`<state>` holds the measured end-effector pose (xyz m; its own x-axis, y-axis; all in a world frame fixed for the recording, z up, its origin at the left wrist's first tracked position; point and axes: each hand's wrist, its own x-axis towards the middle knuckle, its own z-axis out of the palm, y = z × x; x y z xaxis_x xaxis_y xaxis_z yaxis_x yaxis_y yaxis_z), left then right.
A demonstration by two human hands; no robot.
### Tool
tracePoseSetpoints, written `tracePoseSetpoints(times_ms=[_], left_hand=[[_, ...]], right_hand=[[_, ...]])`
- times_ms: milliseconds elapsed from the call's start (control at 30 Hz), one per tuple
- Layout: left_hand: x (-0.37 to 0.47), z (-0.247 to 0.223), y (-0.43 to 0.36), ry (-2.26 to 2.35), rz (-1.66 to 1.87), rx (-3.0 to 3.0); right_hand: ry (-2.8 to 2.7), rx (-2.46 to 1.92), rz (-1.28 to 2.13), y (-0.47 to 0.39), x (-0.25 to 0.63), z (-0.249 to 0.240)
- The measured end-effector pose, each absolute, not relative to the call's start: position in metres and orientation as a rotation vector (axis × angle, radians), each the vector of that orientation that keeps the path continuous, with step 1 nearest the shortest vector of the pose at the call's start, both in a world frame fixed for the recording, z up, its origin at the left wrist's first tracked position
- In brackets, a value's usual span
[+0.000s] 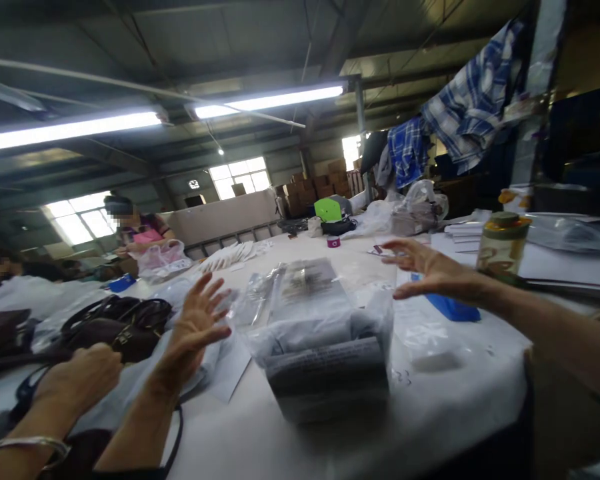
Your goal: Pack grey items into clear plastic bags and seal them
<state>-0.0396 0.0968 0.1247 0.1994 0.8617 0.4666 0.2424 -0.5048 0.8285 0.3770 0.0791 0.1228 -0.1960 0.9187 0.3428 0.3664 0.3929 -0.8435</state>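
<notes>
A dark grey bundle in a clear plastic bag (330,373), with a printed flap on top, stands on the white table (230,440) in front of me. My left hand (195,327) is raised to the left of it, fingers spread, holding nothing. On the other side, my right hand (425,270) hovers above the table, fingers apart and curved, also with nothing in it. Neither hand touches the bundle. Behind it lie flat clear plastic bags (307,287). Beneath my right hand is a blue object (453,307), partly covered.
At the left, a co-worker's hand (80,377) with a bracelet is near dark brown handbags (125,327). A bottle (503,247) stands at the right, by stacked white sheets (465,233). A purple tape roll (333,241) sits farther back. Another person (143,230) works beyond the table.
</notes>
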Motion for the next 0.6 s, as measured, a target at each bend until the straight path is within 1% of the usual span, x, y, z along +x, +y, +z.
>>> tracePoseSetpoints(times_ms=[100, 133, 200, 267, 367, 600], left_hand=[[-0.033, 0.08, 0.097, 0.869, 1.141, 1.871], [-0.026, 0.069, 0.097, 0.867, 1.103, 1.871], [-0.008, 0.057, 0.095, 0.898, 1.133, 1.761], [0.01, 0.058, 0.093, 0.973, 1.219, 1.528], [0.027, 0.067, 0.097, 1.051, 1.337, 1.261], [0.03, 0.07, 0.123, 1.077, 1.516, 1.151]], right_hand=[[-1.596, -1.123, 1.079, 0.073, 0.368, 0.08], [-1.579, -1.12, 1.147, 0.072, 0.363, 0.069], [-1.545, -1.088, 1.199, 0.072, 0.35, 0.052], [-1.491, -1.07, 1.187, 0.075, 0.338, 0.046], [-1.397, -1.043, 1.127, 0.082, 0.326, 0.05], [-1.179, -0.989, 0.992, 0.085, 0.304, 0.052]])
